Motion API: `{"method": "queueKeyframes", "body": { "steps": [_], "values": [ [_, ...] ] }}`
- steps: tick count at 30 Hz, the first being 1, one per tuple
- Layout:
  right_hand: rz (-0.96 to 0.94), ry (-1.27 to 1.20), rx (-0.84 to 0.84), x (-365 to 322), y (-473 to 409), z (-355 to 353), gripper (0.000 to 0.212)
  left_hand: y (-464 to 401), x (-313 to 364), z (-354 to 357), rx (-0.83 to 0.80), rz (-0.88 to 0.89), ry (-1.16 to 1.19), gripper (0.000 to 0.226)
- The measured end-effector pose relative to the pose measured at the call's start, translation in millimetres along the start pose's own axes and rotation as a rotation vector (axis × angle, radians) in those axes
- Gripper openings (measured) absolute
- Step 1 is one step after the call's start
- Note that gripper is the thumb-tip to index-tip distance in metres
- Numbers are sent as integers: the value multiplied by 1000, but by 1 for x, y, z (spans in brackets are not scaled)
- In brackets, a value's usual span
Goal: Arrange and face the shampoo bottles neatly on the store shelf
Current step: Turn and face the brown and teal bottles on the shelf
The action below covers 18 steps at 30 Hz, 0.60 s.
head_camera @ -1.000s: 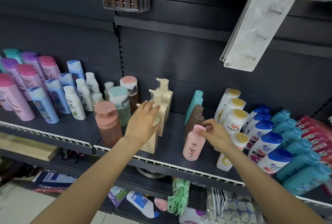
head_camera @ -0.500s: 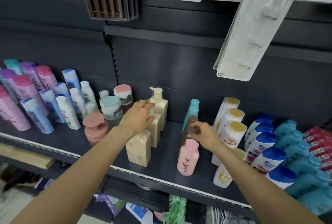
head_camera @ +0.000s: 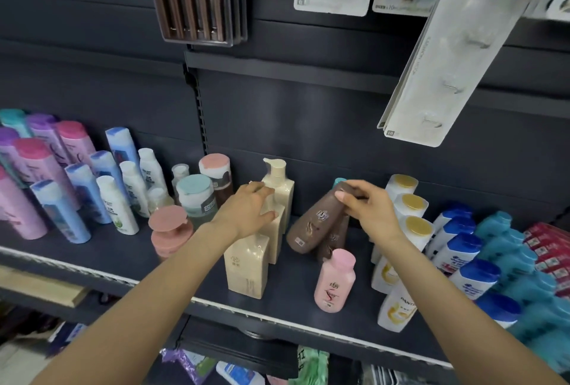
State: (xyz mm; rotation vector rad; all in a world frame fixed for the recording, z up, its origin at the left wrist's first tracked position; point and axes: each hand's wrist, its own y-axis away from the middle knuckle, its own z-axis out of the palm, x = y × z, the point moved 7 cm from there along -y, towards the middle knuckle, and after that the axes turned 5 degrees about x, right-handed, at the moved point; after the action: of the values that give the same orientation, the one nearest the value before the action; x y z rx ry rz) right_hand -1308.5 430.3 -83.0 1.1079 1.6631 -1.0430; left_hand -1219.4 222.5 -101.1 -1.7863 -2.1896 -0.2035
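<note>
Right hand (head_camera: 368, 210) grips tilted brown bottle (head_camera: 314, 224); left hand (head_camera: 246, 210) steadies cream bottle (head_camera: 274, 221). Best stood upright, label forward.

— What is the person wearing on the arms?

— Nothing that shows. Both forearms are bare from the lower edge of the view up to the wrists, with no sleeve or cuff.

— Anything on the left hand (head_camera: 246, 213)?

— No glove, watch or band.

— And the right hand (head_camera: 368, 211)?

— The same: bare, with short, plain fingernails.
</note>
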Motion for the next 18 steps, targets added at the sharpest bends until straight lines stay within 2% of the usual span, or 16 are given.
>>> {"method": "queueKeyframes", "body": {
  "steps": [3, 5, 8, 10, 14, 16, 18],
  "values": [
    [33, -145, 64, -16, 2, -3, 13, 1, 8, -12, 92, 51, 108, 49],
    [56, -211, 113, -23, 2, -8, 10, 3, 18, -26, 186, 86, 278, 42],
    [121, -326, 180, -28, 3, -18, 21, 6, 32, -42, 232, 102, 513, 36],
    [167, -426, 202, -31, 6, -24, 26, 5, 34, -44, 199, 57, 583, 38],
    [242, -682, 239, -38, 12, -31, 17, -3, 21, -40, 128, -112, 510, 45],
    [246, -765, 262, -40, 12, -33, 15, -4, 17, -33, 25, -245, 771, 51],
    [231, -799, 263, -42, 13, -35, 21, 1, 22, -26, -108, -343, 1050, 43]
  ]
}}
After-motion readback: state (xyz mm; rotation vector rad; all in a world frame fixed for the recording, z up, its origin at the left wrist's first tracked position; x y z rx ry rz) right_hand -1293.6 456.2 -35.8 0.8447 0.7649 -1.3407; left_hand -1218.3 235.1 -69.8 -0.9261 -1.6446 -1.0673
